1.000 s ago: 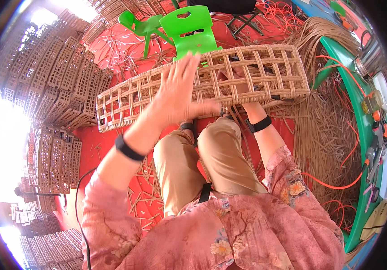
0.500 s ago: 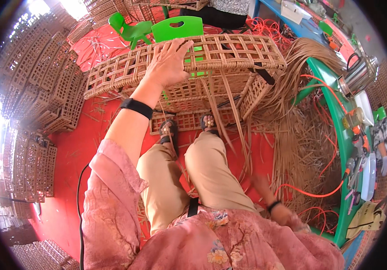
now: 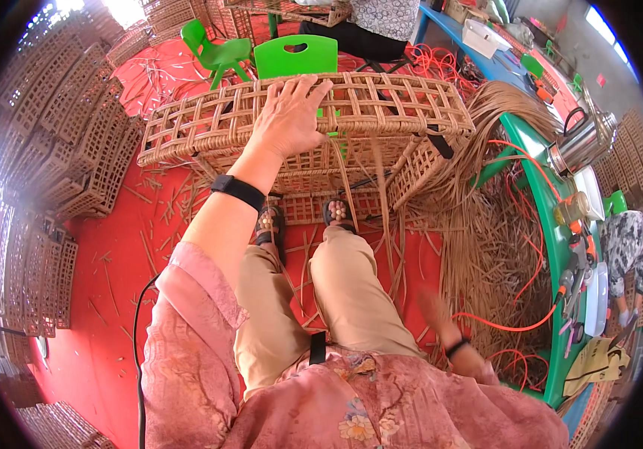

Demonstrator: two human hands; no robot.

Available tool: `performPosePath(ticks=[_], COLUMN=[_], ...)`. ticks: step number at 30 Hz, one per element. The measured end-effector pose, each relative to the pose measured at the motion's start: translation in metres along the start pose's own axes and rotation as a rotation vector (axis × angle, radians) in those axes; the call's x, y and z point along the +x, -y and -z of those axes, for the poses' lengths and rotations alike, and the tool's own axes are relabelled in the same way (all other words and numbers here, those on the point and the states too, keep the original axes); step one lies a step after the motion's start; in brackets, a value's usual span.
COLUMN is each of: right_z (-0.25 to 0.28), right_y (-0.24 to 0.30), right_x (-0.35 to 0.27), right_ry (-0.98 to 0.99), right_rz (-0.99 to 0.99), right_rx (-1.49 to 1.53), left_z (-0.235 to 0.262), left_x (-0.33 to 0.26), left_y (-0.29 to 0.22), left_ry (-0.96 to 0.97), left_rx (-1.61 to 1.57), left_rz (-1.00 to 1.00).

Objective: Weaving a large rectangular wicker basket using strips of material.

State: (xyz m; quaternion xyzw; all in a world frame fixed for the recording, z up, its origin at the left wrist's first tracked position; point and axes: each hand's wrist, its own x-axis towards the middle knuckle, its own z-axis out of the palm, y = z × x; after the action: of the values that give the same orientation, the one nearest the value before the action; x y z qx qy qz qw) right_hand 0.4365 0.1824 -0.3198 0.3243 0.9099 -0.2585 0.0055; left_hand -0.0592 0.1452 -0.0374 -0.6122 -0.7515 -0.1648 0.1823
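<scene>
A large wicker frame point(image 3: 404, 101) with an open lattice stands in front of me, its long woven panel crossing the view. My left hand point(image 3: 290, 120) rests on that panel with fingers spread over the canes; a black band circles the wrist. Loose cane strands point(image 3: 380, 176) hang from the panel between my feet. Low on the right, beside my thigh, is my right hand point(image 3: 434, 310). Motion smears its fingers, so neither their pose nor anything in them can be made out.
Woven lattice pieces point(image 3: 59, 127) are stacked high at left. Green chairs point(image 3: 295, 58) stand beyond the frame, near a seated person point(image 3: 381, 26). At right, cane bundles point(image 3: 479, 247) lie beside a green table point(image 3: 553, 314) carrying tools, a metal kettle point(image 3: 583, 146) and an orange cord point(image 3: 512, 324).
The whole view has shifted a little, and the panel sits slightly lower in it. My left hand stays on the lattice. The right hand is blurred in both frames, still beside my thigh.
</scene>
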Motion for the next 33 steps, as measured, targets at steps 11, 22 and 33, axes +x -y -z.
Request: performPosePath(ticks=[11,22,33], right_z=[0.137,-0.139,-0.123], right_y=[0.231,-0.111,-0.075], right_x=[0.332,-0.064,-0.129], right_ry=[-1.21,-0.15,0.032], right_rz=[0.464,0.29,0.122], right_rx=[-0.645,-0.49,-0.558], left_z=[0.003,-0.014,-0.007], left_x=[-0.004,0.017,0.005], left_y=[-0.003,0.004,-0.002], left_ry=[0.066,-0.05,-0.029], left_rx=[-0.002,-0.042,0.001], left_rz=[0.031,-0.026,-0.002])
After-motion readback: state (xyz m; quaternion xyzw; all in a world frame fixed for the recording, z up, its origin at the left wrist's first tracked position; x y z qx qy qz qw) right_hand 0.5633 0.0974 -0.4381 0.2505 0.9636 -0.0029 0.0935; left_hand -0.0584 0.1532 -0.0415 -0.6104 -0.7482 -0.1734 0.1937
